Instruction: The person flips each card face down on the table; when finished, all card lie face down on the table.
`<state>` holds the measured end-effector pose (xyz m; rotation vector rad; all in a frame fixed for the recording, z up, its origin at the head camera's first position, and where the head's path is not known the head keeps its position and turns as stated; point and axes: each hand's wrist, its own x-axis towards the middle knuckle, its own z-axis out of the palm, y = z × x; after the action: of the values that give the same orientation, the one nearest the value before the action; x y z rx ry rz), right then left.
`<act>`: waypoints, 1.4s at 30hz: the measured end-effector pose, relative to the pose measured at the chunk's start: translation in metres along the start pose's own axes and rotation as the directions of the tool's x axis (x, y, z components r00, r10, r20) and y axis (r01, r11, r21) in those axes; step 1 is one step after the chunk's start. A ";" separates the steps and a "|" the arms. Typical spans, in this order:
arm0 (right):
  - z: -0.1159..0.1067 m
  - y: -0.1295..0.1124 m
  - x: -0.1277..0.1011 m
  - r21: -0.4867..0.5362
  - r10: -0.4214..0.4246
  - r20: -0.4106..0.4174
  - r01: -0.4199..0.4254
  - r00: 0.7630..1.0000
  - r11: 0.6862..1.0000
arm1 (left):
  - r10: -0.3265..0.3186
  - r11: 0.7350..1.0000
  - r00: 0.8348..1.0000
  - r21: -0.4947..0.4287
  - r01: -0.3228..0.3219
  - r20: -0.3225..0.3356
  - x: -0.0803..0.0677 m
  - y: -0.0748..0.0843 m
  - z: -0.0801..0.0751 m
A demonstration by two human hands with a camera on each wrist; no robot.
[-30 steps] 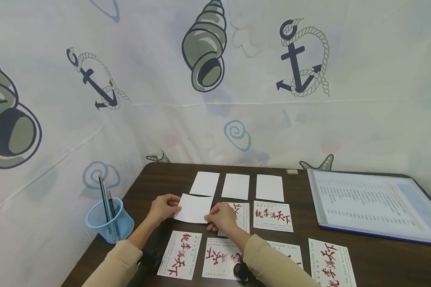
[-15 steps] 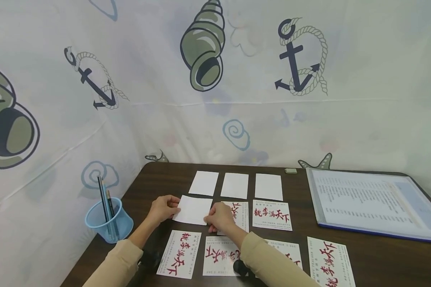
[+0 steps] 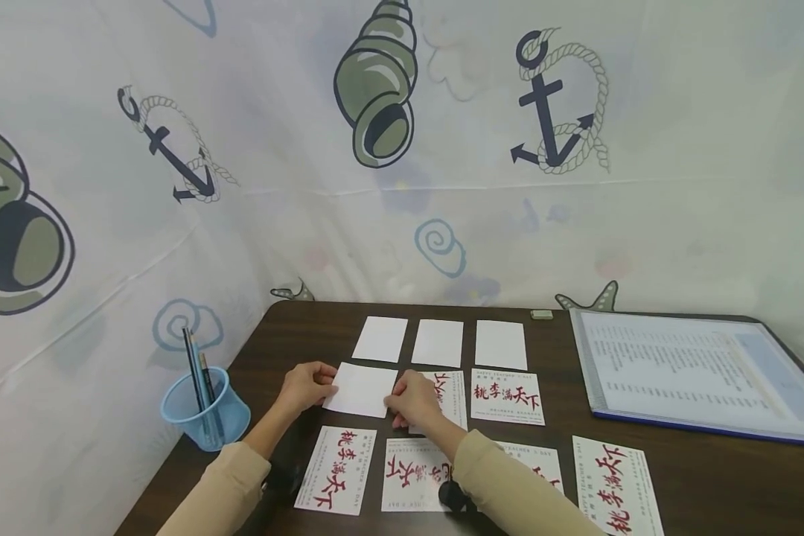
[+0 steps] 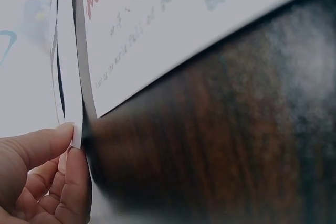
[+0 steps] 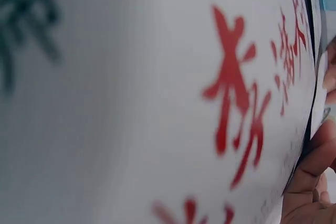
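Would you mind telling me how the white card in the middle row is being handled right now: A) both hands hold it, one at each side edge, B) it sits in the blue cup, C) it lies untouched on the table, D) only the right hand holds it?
A: the left hand pinches the left edge of the blank card and the right hand grips its right edge.

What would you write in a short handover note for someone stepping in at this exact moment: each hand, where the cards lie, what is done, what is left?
Left hand pinches the left edge of a blank-side-up card; right hand grips its right edge.
Three blank cards lie in the far row of the table.
Printed cards, red lettering up, fill the rest of the middle row and the near row.
Done: far row blank side up.
Left, probably: set down the held card, then deal with the printed ones.
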<state>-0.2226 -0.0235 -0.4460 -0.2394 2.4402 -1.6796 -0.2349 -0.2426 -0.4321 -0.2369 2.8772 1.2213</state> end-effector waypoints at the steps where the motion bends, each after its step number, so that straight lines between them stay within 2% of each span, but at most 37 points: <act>1: -0.003 0.000 0.000 0.025 0.004 -0.007 -0.004 1.000 1.000 | -0.005 1.000 1.000 0.004 0.005 0.000 0.000 0.000 0.000; 5: -0.020 0.003 0.000 0.126 0.034 -0.045 -0.028 0.998 0.992 | -0.010 1.000 1.000 0.019 0.010 0.000 0.001 -0.001 0.001; 8: -0.038 0.007 0.001 0.143 0.059 -0.100 -0.044 0.993 0.989 | 0.000 1.000 1.000 0.032 0.000 0.000 0.002 -0.001 0.001; 12: -0.063 0.014 0.001 0.094 0.088 -0.179 -0.072 0.980 0.993 | 0.010 0.998 1.000 0.055 -0.010 0.007 0.003 -0.002 -0.001; 14: -0.074 0.018 0.000 0.068 0.097 -0.192 -0.086 0.977 0.994 | 0.026 0.995 1.000 0.094 -0.026 -0.001 0.003 0.000 -0.002; 18: -0.088 0.025 -0.003 -0.016 0.099 -0.188 -0.103 0.977 0.995 | 0.102 0.986 0.995 0.135 -0.100 -0.012 0.004 0.016 0.004; 21: -0.093 0.028 -0.003 -0.070 0.090 -0.189 -0.105 0.978 0.992 | 0.178 0.982 0.983 0.058 -0.180 0.049 0.004 0.038 0.019; 24: -0.094 0.031 -0.004 -0.106 0.078 -0.189 -0.100 0.979 0.989 | 0.237 0.971 0.958 -0.027 -0.236 0.161 0.003 0.058 0.037; 27: -0.092 0.032 -0.004 -0.137 0.068 -0.182 -0.094 0.981 0.986 | 0.258 0.965 0.932 -0.026 -0.260 0.256 0.003 0.071 0.052; 30: -0.090 0.033 -0.005 -0.154 0.063 -0.181 -0.092 0.982 0.984 | 0.254 0.962 0.913 0.009 -0.271 0.320 0.004 0.077 0.064; 36: -0.093 0.032 -0.005 -0.169 0.063 -0.185 -0.095 0.981 0.981 | 0.245 0.961 0.893 0.028 -0.275 0.379 0.009 0.082 0.078; 42: -0.093 0.032 -0.006 -0.160 0.058 -0.183 -0.088 0.981 0.983 | 0.243 0.961 0.892 0.029 -0.274 0.382 0.008 0.083 0.081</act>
<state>-0.2388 0.0736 -0.4429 -0.0198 2.6882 -1.5278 -0.2588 -0.1290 -0.4302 0.3577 2.6656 1.0337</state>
